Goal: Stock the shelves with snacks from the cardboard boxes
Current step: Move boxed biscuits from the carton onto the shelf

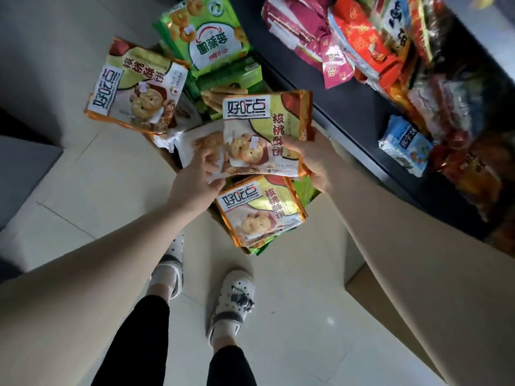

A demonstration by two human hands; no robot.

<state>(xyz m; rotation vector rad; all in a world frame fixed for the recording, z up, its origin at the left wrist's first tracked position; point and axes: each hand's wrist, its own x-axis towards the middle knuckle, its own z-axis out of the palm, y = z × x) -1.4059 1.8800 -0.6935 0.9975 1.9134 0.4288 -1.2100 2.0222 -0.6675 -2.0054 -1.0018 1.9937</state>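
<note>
Both hands hold one orange-edged biscuit bag (pixel 264 135) face up above the open box (pixel 167 156), which stands on the floor (pixel 97 176) just in front of the person. The left hand (pixel 195 179) has its fingers curled over the bag's lower left corner with the thumb below; they also overlap a white bag (pixel 195 140) lying under that corner, though whether they grip it too cannot be told. The right hand (pixel 312 157) grips the bag's right edge, thumb laid on the front and the other fingers hidden behind. A second bag (pixel 133 87) of the same kind lies tilted at the far left of the box, and a third bag (pixel 259 210) lies at the near end, directly under the held one. A green bag (pixel 206 32) and green packs (pixel 231 76) fill the far end. To the right runs a dark shelf (pixel 348 107), low and close beside the box, holding red packs (pixel 362 43) and pink packs (pixel 295 26) in a crowded row, with a blue pack (pixel 404 146) nearer. The person's feet, in white clogs (pixel 234 299), stand on the pale tiles below.
</note>
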